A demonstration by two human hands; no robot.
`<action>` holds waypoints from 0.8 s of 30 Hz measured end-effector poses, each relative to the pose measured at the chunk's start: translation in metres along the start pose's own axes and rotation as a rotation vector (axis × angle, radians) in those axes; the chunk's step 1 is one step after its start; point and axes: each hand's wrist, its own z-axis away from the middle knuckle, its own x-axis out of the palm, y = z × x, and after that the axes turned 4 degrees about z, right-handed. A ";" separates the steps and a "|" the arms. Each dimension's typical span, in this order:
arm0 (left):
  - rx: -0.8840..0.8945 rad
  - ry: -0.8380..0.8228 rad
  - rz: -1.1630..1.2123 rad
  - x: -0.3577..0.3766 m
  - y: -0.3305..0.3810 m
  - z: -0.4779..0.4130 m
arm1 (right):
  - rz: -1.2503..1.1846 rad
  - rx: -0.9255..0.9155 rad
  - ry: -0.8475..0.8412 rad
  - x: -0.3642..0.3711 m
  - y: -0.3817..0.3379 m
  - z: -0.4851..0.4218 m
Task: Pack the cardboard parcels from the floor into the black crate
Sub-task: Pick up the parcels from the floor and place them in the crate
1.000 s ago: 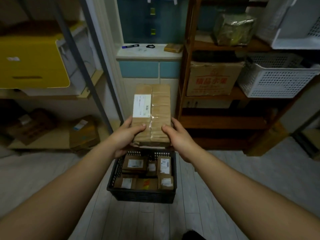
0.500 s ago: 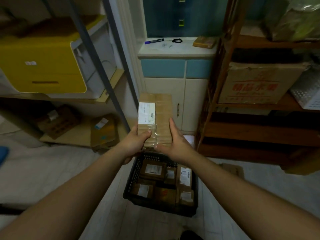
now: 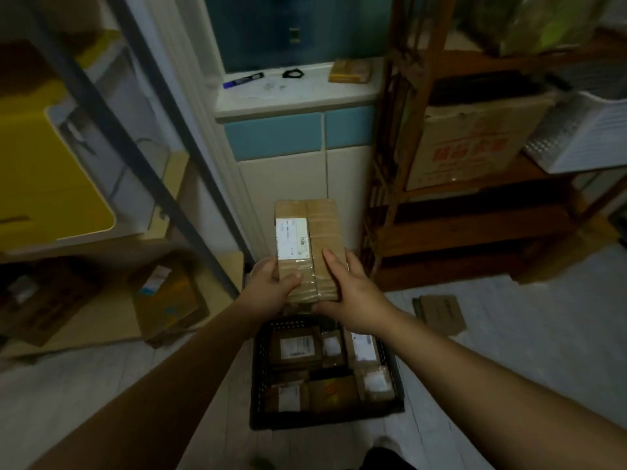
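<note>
Currently the taped parcel [image 3: 307, 245] is held above the far rim of the black crate [image 3: 260, 374], long axis pointing away from the crate. Its near end is gripped between the left hand [image 3: 271, 288] and right hand [image 3: 354, 295]; a move down and back is judged next.

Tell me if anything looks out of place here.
A flat brown cardboard parcel lies askew on the grey floor right of the black plastic crate, not yet packed. Nothing looks spilled or damaged.

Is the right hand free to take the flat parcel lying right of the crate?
Probably not yet: right hand and left hand both hold the large parcel; nothing blocks the flat parcel.
</note>
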 end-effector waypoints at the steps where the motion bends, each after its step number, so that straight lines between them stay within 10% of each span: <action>1: 0.007 -0.032 -0.023 -0.009 -0.003 -0.002 | -0.017 0.019 0.011 0.008 -0.004 0.001; 12: -0.014 -0.329 0.019 -0.008 -0.078 -0.029 | 0.019 0.217 -0.089 0.071 0.030 0.013; 24: -0.282 -0.182 0.047 0.051 -0.241 -0.147 | 0.088 0.273 -0.378 0.169 0.193 -0.067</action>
